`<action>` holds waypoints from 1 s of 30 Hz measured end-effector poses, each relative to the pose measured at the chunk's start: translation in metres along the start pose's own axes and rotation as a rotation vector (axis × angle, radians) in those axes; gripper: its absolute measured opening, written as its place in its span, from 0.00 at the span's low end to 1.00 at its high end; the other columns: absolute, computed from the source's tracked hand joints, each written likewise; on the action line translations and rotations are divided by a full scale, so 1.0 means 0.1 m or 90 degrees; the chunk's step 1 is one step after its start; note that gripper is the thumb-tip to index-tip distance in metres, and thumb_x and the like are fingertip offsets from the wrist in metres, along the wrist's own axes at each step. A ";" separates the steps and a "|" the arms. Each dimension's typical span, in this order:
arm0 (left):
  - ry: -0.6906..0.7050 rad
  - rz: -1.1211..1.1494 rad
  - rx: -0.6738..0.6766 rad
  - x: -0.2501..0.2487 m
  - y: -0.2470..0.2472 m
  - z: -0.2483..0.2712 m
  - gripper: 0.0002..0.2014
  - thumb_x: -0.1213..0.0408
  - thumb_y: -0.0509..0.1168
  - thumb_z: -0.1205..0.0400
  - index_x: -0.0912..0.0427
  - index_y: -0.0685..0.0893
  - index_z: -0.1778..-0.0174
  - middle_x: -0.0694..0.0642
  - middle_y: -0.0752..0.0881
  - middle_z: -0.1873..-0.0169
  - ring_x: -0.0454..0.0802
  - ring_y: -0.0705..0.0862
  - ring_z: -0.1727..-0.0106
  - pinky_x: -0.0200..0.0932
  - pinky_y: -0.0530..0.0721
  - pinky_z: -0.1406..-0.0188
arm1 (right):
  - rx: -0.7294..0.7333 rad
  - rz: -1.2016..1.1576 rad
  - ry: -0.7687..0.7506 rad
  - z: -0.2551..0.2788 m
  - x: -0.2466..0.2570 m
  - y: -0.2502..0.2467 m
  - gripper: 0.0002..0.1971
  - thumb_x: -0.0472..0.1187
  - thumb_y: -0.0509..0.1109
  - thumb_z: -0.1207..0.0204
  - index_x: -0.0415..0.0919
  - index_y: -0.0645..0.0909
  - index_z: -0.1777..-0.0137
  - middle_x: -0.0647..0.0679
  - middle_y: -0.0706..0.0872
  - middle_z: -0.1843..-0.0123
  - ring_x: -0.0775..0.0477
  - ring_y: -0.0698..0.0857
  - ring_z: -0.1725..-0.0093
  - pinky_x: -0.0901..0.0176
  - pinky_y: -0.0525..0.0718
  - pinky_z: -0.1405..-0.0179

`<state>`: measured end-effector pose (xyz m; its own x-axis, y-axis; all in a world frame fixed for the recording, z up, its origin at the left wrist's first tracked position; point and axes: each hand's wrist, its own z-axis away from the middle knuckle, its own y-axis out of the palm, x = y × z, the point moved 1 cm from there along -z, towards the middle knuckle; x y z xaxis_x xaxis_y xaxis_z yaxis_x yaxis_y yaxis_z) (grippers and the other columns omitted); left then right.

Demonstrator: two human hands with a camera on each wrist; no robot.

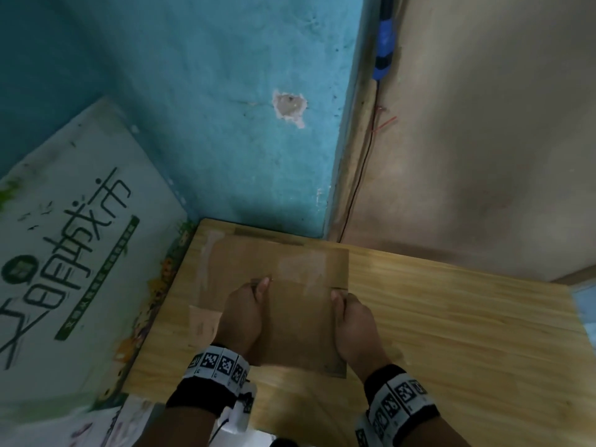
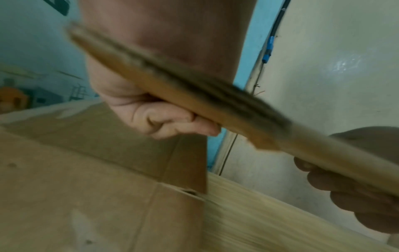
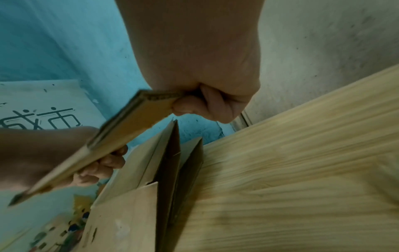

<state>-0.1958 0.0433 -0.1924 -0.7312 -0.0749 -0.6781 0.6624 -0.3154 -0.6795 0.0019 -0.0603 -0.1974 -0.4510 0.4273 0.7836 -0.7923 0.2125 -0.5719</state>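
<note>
A flattened brown cardboard box [image 1: 280, 269] lies on a light wooden table [image 1: 451, 333]. Both hands hold one of its flaps [image 1: 300, 321], lifted off the rest of the box. My left hand [image 1: 248, 304] grips the flap's left edge, thumb on top and fingers curled underneath [image 2: 172, 122]. My right hand [image 1: 350, 321] grips its right edge the same way [image 3: 207, 104]. In the right wrist view the flap [image 3: 121, 136] runs slanted between the two hands, and the box's folded panels [image 3: 168, 162] stand slightly apart below it.
The table sits in a corner between a blue wall [image 1: 209, 108] and a beige wall [image 1: 483, 140]. A white board with green printed characters [image 1: 64, 237] leans at the left. A thin wire [image 1: 361, 175] runs down the wall corner.
</note>
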 end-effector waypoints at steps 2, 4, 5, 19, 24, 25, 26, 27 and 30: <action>-0.034 -0.005 -0.001 0.14 -0.10 -0.07 0.35 0.34 0.45 0.14 0.54 0.88 0.35 0.58 0.92 0.41 0.58 0.89 0.41 0.51 0.85 0.38 | 0.036 0.015 -0.002 -0.07 0.08 0.13 0.22 0.58 0.53 0.08 0.41 0.79 0.35 0.46 0.91 0.47 0.42 0.91 0.48 0.45 0.89 0.49; -0.064 -0.027 -0.024 0.27 -0.22 -0.13 0.32 0.35 0.46 0.11 0.52 0.87 0.33 0.58 0.90 0.37 0.60 0.87 0.36 0.55 0.83 0.34 | 0.102 -0.014 -0.006 -0.12 0.15 0.26 0.18 0.57 0.58 0.09 0.42 0.72 0.35 0.47 0.90 0.47 0.44 0.92 0.50 0.43 0.91 0.53; -0.076 -0.049 -0.043 0.32 -0.29 -0.16 0.31 0.36 0.46 0.11 0.52 0.86 0.33 0.58 0.90 0.37 0.61 0.87 0.36 0.56 0.82 0.33 | 0.129 -0.028 -0.004 -0.14 0.18 0.34 0.16 0.56 0.61 0.10 0.43 0.69 0.35 0.47 0.90 0.46 0.45 0.92 0.50 0.45 0.92 0.54; -0.317 0.432 0.173 0.80 -0.69 -0.43 0.15 0.63 0.77 0.19 0.66 0.91 0.40 0.64 0.94 0.46 0.62 0.93 0.44 0.56 0.90 0.40 | 0.061 -0.254 0.198 -0.46 0.33 0.97 0.10 0.42 0.70 0.12 0.50 0.70 0.47 0.46 0.85 0.45 0.38 0.88 0.44 0.32 0.90 0.41; -0.316 0.474 0.168 0.85 -0.72 -0.44 0.25 0.58 0.84 0.29 0.67 0.90 0.40 0.64 0.95 0.49 0.62 0.94 0.47 0.56 0.91 0.41 | 0.037 -0.332 0.227 -0.50 0.35 0.99 0.09 0.42 0.69 0.11 0.49 0.69 0.48 0.39 0.85 0.40 0.36 0.88 0.41 0.29 0.90 0.39; -0.309 0.480 0.147 0.88 -0.72 -0.45 0.27 0.57 0.86 0.32 0.67 0.90 0.40 0.64 0.95 0.50 0.62 0.94 0.48 0.58 0.91 0.41 | 0.042 -0.339 0.228 -0.50 0.37 0.99 0.10 0.41 0.69 0.11 0.49 0.69 0.48 0.39 0.85 0.39 0.37 0.88 0.41 0.30 0.90 0.39; -0.308 0.482 0.132 0.89 -0.72 -0.46 0.29 0.56 0.87 0.34 0.67 0.90 0.41 0.64 0.95 0.50 0.63 0.95 0.48 0.60 0.91 0.40 | 0.047 -0.349 0.228 -0.50 0.38 1.00 0.10 0.41 0.69 0.11 0.48 0.69 0.48 0.39 0.85 0.39 0.38 0.88 0.41 0.31 0.90 0.39; -0.309 0.475 0.118 0.91 -0.72 -0.46 0.30 0.54 0.87 0.35 0.66 0.91 0.41 0.64 0.95 0.50 0.63 0.95 0.48 0.60 0.91 0.40 | 0.052 -0.354 0.228 -0.50 0.38 1.02 0.10 0.41 0.69 0.11 0.48 0.69 0.48 0.41 0.85 0.40 0.39 0.88 0.42 0.34 0.91 0.40; -0.303 0.459 0.116 0.90 -0.72 -0.46 0.24 0.53 0.85 0.30 0.62 0.91 0.43 0.62 0.95 0.51 0.60 0.95 0.50 0.57 0.92 0.42 | 0.057 -0.346 0.223 -0.50 0.38 1.03 0.10 0.39 0.68 0.11 0.48 0.69 0.48 0.44 0.84 0.42 0.43 0.87 0.44 0.40 0.91 0.44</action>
<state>-0.3013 0.1024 -0.2175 -0.1631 -0.6868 -0.7083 0.9819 -0.1831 -0.0486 -0.0758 0.0220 -0.2391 0.1727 0.5431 0.8217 -0.9074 0.4122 -0.0817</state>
